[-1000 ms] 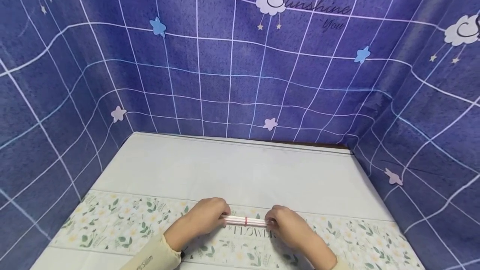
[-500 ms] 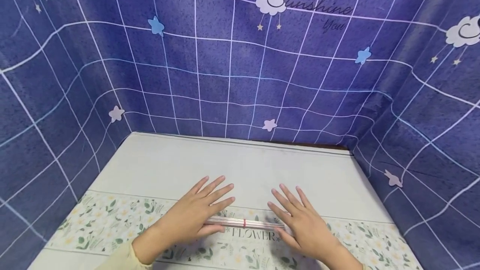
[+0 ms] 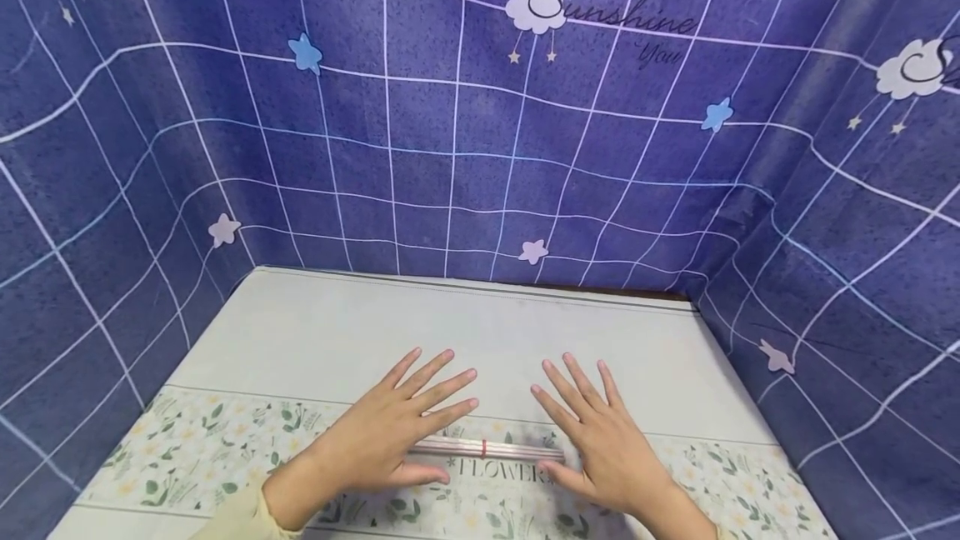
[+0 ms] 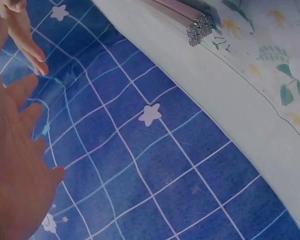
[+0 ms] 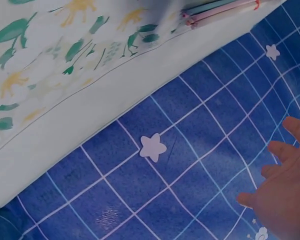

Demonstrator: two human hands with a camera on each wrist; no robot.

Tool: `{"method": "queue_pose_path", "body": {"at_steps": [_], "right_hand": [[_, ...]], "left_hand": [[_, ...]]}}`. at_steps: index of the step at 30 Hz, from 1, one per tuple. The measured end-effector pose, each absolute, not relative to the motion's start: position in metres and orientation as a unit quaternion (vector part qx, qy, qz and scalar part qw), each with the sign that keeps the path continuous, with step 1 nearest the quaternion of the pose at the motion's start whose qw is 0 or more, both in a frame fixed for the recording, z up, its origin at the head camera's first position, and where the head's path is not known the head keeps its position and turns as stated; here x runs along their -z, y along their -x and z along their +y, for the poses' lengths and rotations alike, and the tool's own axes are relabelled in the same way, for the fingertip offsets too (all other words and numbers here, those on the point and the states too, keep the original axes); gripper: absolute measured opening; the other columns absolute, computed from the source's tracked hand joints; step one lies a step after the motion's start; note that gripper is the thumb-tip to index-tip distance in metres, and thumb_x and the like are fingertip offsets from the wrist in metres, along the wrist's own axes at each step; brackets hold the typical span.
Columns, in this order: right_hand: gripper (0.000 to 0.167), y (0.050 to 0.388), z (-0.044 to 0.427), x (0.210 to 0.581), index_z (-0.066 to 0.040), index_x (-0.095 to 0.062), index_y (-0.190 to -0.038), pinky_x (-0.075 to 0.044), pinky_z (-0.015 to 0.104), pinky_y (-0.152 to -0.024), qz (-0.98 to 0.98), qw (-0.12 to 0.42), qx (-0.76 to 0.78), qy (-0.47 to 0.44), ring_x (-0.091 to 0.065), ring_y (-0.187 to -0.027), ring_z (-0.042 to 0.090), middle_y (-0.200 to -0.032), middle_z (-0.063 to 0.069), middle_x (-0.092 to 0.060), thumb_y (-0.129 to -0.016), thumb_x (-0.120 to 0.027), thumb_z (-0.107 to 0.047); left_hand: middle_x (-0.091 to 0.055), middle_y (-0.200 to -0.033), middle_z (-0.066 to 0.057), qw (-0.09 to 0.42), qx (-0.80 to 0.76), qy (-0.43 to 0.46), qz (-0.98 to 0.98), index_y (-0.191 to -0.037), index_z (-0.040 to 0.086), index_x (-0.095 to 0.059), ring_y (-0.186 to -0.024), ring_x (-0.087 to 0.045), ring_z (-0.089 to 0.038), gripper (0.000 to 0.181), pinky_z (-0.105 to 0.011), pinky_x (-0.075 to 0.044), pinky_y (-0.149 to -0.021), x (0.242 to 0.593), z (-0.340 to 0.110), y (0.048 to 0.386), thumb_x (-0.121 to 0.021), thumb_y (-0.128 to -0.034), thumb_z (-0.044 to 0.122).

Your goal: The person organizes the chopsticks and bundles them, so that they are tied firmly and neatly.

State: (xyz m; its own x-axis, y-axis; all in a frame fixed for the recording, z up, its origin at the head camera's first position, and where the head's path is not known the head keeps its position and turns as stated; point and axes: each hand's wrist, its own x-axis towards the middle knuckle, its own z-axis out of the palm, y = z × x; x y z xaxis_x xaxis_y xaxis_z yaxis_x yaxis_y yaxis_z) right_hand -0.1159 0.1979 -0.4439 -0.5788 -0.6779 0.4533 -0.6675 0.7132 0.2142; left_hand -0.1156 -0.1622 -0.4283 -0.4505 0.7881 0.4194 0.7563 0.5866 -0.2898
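Note:
A bundle of slim, pale pinkish sticks (image 3: 510, 450) lies crosswise on the table, tied at its middle by a red band (image 3: 483, 448). Its kind is not clear. In the left wrist view the near stick ends (image 4: 199, 30) look silvery and patterned; in the right wrist view the sticks (image 5: 222, 16) show pink and teal. My left hand (image 3: 378, 436), fingers spread and palm down, is over the left end and hides it. My right hand (image 3: 611, 448) is spread likewise near the right end. Neither hand holds anything.
The table wears a white cover (image 3: 480, 323) with a flowered strip (image 3: 225, 440) lettered "FLOWER". A blue-violet curtain (image 3: 420, 173) with grid lines, stars and clouds surrounds its back and both sides.
A second ago both hands gripped the bundle by its ends. They have let go, drawn apart and spread their fingers. Over the last half second they have hardly moved.

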Motion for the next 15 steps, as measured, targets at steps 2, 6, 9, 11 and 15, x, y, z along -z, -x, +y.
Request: {"method": "queue_pose_path", "body": {"at_steps": [2,6,9,11,15], "right_hand": [[0.087,0.115,0.198,0.442,-0.025,-0.032,-0.167,0.004,0.059,-0.133,-0.894,0.253,0.007,-0.369,-0.023,-0.163,0.039,-0.177,0.007,-0.025,-0.096,-0.054,-0.070],[0.083,0.114,0.198,0.438,-0.026,-0.034,-0.166,0.009,0.055,-0.133,-0.902,0.247,0.006,-0.353,-0.019,-0.165,0.036,-0.178,0.005,-0.023,-0.098,-0.052,-0.070],[0.083,0.115,0.196,0.436,-0.024,-0.039,-0.164,0.011,0.053,-0.133,-0.902,0.249,-0.006,-0.353,-0.019,-0.165,0.037,-0.177,0.007,-0.026,-0.096,-0.060,-0.065],[0.083,0.115,0.194,0.434,-0.023,-0.040,-0.163,0.011,0.054,-0.133,-0.901,0.252,-0.010,-0.353,-0.019,-0.165,0.037,-0.176,0.008,-0.028,-0.094,-0.063,-0.063],[0.081,0.114,0.193,0.432,-0.023,-0.041,-0.163,0.008,0.055,-0.134,-0.903,0.252,-0.020,-0.348,-0.018,-0.165,0.037,-0.176,0.008,-0.027,-0.096,-0.059,-0.064]], "left_hand": [[-0.027,-0.176,0.000,0.262,-0.028,0.451,-0.853,-0.162,0.029,-0.043,-0.164,-0.022,-0.035,0.085,-0.061,-0.022,-0.127,0.428,-0.162,0.115,-0.037,-0.0969,0.083],[-0.029,-0.176,-0.001,0.272,-0.019,0.453,-0.849,-0.162,0.029,-0.043,-0.163,-0.024,-0.036,0.084,-0.060,-0.022,-0.127,0.425,-0.160,0.116,-0.039,-0.0972,0.082],[-0.029,-0.176,-0.002,0.275,-0.015,0.453,-0.848,-0.163,0.029,-0.041,-0.163,-0.025,-0.037,0.084,-0.061,-0.023,-0.127,0.422,-0.161,0.117,-0.042,-0.0971,0.081],[-0.029,-0.176,-0.002,0.273,-0.007,0.452,-0.849,-0.162,0.029,-0.042,-0.163,-0.025,-0.036,0.084,-0.061,-0.023,-0.126,0.420,-0.161,0.117,-0.047,-0.0960,0.079],[-0.031,-0.175,-0.002,0.272,0.001,0.449,-0.851,-0.161,0.029,-0.043,-0.163,-0.025,-0.036,0.084,-0.062,-0.026,-0.125,0.417,-0.160,0.118,-0.056,-0.0933,0.076]]}}
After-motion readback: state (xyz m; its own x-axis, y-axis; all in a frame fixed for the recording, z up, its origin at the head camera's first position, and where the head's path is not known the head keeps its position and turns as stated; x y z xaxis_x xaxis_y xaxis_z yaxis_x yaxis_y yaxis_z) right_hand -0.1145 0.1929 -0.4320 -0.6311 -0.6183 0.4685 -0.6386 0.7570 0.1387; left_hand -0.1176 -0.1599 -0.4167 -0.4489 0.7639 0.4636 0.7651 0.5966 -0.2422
